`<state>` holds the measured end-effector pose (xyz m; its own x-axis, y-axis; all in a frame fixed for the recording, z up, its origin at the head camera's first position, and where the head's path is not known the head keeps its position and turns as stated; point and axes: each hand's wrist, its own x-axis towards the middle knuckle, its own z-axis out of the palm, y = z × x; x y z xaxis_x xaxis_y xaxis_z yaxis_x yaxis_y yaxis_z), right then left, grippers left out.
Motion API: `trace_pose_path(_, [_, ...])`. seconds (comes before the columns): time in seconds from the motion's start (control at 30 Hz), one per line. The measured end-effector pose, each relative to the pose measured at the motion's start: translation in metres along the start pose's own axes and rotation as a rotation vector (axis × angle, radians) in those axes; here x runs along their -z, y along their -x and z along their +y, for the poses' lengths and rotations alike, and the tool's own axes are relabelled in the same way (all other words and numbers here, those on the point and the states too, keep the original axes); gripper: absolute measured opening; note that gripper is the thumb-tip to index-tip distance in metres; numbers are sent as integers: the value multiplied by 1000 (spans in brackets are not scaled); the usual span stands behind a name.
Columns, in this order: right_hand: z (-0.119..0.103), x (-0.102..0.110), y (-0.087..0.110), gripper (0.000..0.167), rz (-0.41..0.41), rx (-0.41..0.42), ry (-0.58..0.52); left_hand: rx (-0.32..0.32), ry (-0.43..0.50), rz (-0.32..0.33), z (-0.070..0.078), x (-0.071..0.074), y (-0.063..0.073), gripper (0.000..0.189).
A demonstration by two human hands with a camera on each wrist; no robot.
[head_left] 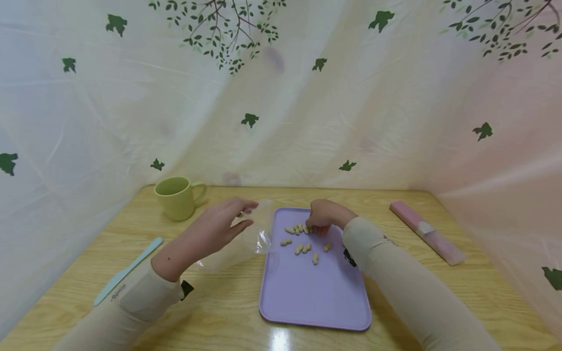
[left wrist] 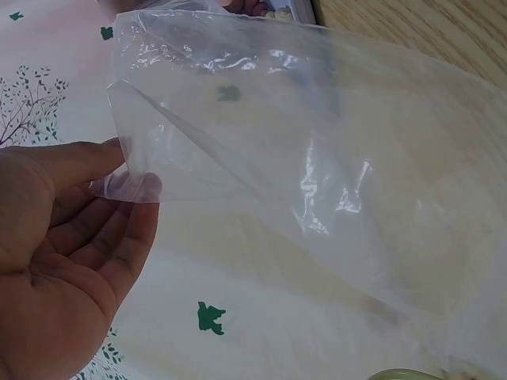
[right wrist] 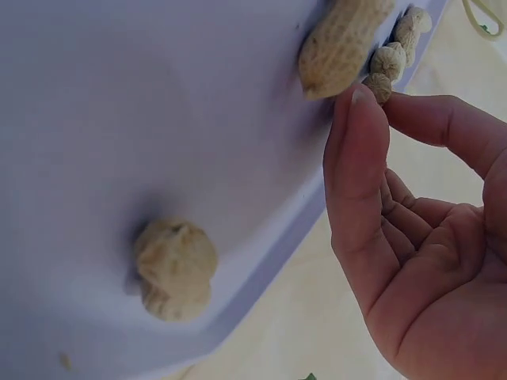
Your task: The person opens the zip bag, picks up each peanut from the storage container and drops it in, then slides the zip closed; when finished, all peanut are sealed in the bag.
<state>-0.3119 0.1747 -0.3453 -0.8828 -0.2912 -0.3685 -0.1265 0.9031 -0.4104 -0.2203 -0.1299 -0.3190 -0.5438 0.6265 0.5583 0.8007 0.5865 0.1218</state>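
Observation:
A clear plastic bag [left wrist: 238,150] hangs from my left hand [head_left: 215,226], its edge pinched between thumb and fingers. In the head view the bag spreads between that hand and the purple tray [head_left: 313,297]. Over the far part of the tray is my right hand [head_left: 327,214]. Its thumb and index finger close on a small peanut [right wrist: 379,87], partly hidden by the fingertips. Several unshelled peanuts [head_left: 300,248] lie scattered on the tray's far half. One peanut [right wrist: 176,269] sits apart near the tray's edge in the right wrist view.
A green mug [head_left: 175,200] stands at the back left of the wooden table [head_left: 210,312]. Beside my left forearm lies a pale blue spatula-like tool [head_left: 127,272]. A pink, flat, wrapped packet [head_left: 426,231] lies on the right. Printed sheeting [head_left: 290,146] surrounds the table.

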Motion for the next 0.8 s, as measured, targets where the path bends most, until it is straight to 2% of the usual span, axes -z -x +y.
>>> trace_pose_path(0.2, [6,2,4,19,15,11,-66,20,2,-8,1,0,0,35])
trace_pose_path(0.47, [16,18,17,23,11,112,-275,44,-6,-29,4,2,-2,38])
trace_pose_path(0.63, [3,25,34,23,-8,190,-405,52,-2,-37,6,2,-3,39])
trace_pose_path(0.8, [-21,25,52,23,-17,291,-437,54,-4,-36,8,2,-4,39])
